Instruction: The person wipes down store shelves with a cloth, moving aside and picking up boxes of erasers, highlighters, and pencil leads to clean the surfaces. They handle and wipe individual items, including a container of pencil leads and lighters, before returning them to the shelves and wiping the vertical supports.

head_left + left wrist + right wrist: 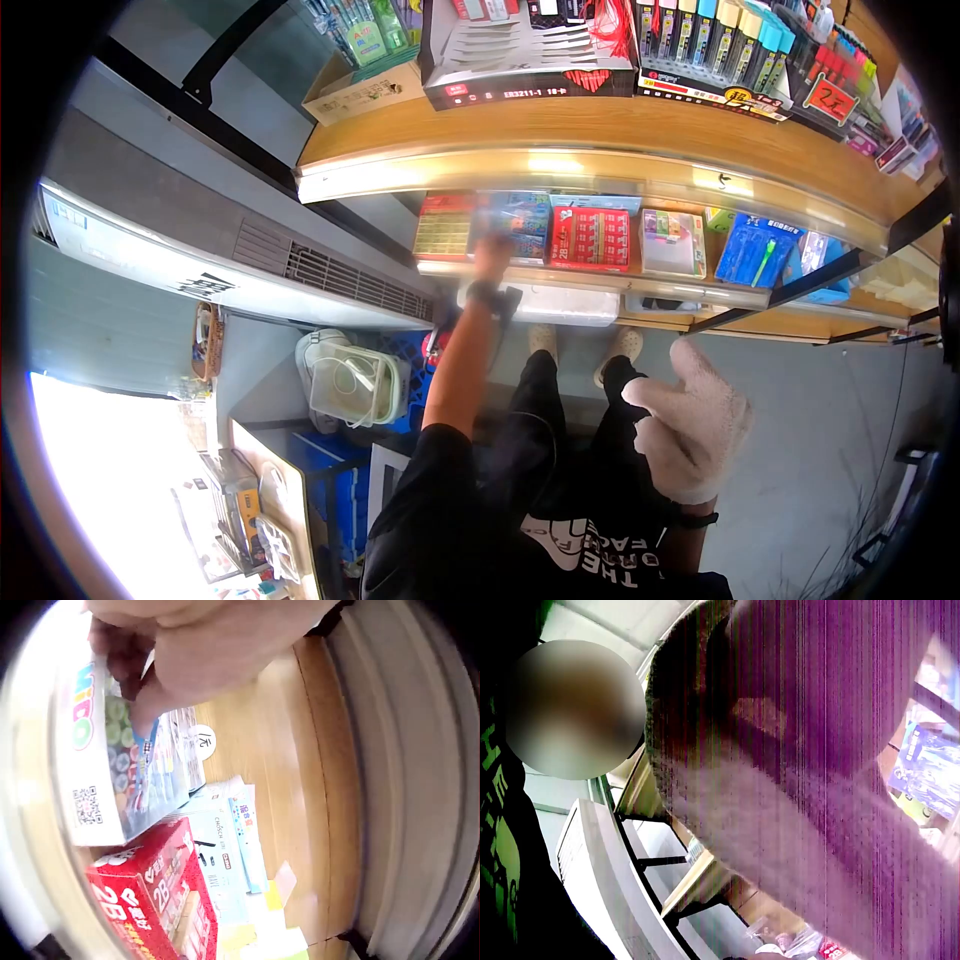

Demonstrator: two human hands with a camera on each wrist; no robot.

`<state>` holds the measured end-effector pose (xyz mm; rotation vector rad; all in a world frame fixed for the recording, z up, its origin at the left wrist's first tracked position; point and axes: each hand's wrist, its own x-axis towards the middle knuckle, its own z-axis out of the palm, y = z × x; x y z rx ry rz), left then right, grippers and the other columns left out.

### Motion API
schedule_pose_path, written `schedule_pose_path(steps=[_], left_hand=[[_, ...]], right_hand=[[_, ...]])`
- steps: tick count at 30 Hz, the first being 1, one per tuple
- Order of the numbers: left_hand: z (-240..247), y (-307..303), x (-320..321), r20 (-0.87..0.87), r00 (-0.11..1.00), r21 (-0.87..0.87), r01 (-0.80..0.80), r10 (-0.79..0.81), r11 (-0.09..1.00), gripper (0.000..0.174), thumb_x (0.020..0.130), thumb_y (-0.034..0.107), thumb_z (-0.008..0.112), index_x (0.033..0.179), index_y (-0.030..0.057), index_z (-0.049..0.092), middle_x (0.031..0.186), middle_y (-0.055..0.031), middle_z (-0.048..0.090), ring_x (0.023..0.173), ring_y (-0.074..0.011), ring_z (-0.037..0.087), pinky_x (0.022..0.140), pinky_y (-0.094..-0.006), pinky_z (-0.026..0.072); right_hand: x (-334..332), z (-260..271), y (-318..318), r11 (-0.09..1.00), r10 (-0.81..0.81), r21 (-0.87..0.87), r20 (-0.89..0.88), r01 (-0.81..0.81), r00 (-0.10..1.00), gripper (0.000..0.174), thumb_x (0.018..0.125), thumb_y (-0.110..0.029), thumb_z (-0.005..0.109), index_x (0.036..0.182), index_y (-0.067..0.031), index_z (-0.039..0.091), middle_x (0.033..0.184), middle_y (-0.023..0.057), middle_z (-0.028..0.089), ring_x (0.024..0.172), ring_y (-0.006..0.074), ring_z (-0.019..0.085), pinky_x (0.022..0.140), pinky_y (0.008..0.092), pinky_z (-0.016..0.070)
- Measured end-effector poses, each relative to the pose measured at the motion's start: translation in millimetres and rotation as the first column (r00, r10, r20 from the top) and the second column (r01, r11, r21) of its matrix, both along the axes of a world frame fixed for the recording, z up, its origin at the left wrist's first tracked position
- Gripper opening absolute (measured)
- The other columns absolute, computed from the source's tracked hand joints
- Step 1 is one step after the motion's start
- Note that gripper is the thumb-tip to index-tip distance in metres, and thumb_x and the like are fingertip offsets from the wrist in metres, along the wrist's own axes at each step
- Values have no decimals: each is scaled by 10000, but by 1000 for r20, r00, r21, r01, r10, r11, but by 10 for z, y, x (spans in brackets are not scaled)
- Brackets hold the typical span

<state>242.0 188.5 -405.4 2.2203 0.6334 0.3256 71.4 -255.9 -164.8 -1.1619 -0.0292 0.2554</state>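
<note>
My left hand (pixel 210 652) reaches in from the top of the left wrist view, with fingers bent over a clear-and-white box (pixel 86 780) of coloured round-ended items. The thumb lies against a blue label on the box. In the head view this left hand (pixel 491 258) is blurred at the front of the lower shelf. A red box (pixel 161 889) marked 2B stands next to the clear box. My right hand (pixel 695 425) wears a fluffy, pale glove and is raised over the grey floor, apart from the shelves. The fluffy glove (pixel 735 817) fills much of the right wrist view.
Above the lower shelf juts an upper wooden shelf (pixel 560 150) with display boxes (pixel 540 60) of stationery. A white appliance with a vent (pixel 345 278) stands at left. Below it are a translucent tub (pixel 350 385) and blue crates. Dark metal struts (pixel 790 290) cross at right.
</note>
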Motion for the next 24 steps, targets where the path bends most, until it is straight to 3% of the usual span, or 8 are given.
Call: schedule_pose_path(steps=[3,7,13,15,17,21,23,24], left_hand=[[-16,-14,17,95,995,-50,-2,7,999,273,756,244,753,891,18,680,744,-92,682,679,-197,634,647,-352,496],[-86,0,56,153,988,178,-15,-13,984,252,826,197,695,976,5,632,796,-134,666,724,-246,638,668,-372,493],[981,-706,-513,528,849,131,-54,-23,990,101,908,58,601,973,5,546,780,-113,564,724,-229,562,671,-358,457],[1443,-1099,-916,470,882,-166,124,-33,978,104,937,48,582,863,38,509,744,-4,458,685,-115,453,630,-286,406],[1978,-1637,-1429,376,926,-560,221,8,798,65,970,70,558,1029,44,551,803,-2,534,709,-76,483,607,-253,423],[2319,-2433,-2284,393,918,-782,362,-50,508,200,953,8,585,1131,-9,496,1027,-114,622,871,-164,636,736,-302,546],[2413,-2714,-2621,317,930,-737,366,-187,569,250,936,2,610,1151,-15,484,1084,-123,606,954,-156,609,820,-309,520],[2434,-2890,-2706,441,891,-705,419,-109,573,261,943,11,612,1170,-9,483,1029,-102,633,923,-141,625,795,-289,521]], right_hand=[[-16,26,15,1000,3,-5,7,-3,1000,537,901,-286,641,1340,-36,458,1247,146,540,1086,286,571,954,400,485],[-49,38,42,1000,-1,-4,7,1,1000,543,905,-297,638,1343,-38,453,1248,146,537,1087,292,569,955,403,485],[-91,55,69,1000,-6,22,8,6,1000,551,909,-313,633,1348,-40,444,1250,147,531,1089,301,566,955,409,484],[-116,36,109,999,-8,42,2,8,1000,553,911,-319,631,1350,-41,442,1251,147,530,1090,304,565,956,411,484],[-147,0,158,997,-1,73,-14,2,1000,556,912,-324,629,1352,-41,439,1252,147,528,1091,307,564,956,413,483],[-238,-160,282,983,44,180,-101,-25,994,562,915,-335,626,1355,-43,433,1253,147,524,1092,313,562,956,417,483],[-312,-311,332,964,112,259,-199,-58,974,565,917,-340,624,1357,-44,431,1254,147,523,1093,316,562,957,419,482],[-356,-400,342,959,134,276,-239,-65,962,566,918,-343,623,1358,-44,429,1254,147,522,1093,317,561,957,420,482]])
